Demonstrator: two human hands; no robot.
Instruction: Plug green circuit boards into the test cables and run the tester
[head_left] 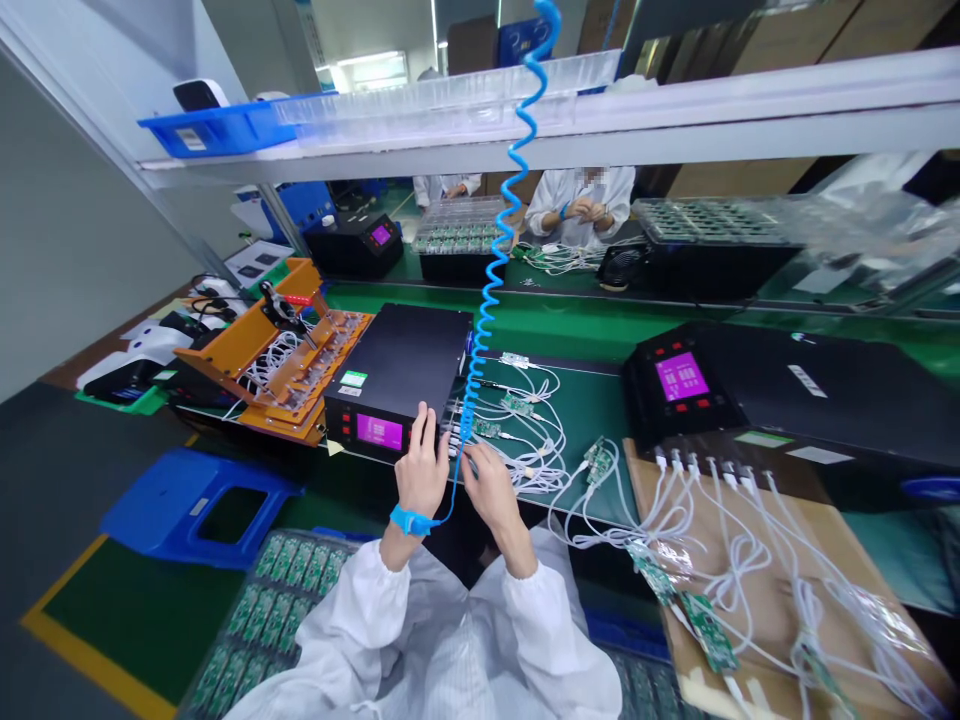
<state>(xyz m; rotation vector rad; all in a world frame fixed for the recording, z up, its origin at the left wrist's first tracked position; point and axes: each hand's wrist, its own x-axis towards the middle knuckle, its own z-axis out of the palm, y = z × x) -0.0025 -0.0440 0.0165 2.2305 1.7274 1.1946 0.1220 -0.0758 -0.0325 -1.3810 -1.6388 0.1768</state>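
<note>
My left hand (422, 475), with a blue wrist strap (412, 520), rests against the front right corner of a black tester box (409, 350). Its fingers are stretched out beside the box's lit purple screen (379, 431). Close to it, my right hand (489, 487) has its fingers bent together at the white cables (536, 460) plugged into the box's right side. What lies between those fingertips is mostly hidden. Small green circuit boards (517, 405) hang on the cables to the right of the box. The strap's coiled blue cord (499, 250) runs up in front of the box.
Another black tester (795, 390) stands at right, its cables and boards spread over cardboard (660, 610). An orange fixture (300, 380) is at left. Trays of circuit boards (281, 590) sit low by my lap, near a blue plastic stool (187, 505). Across the bench, a person (581, 205) works.
</note>
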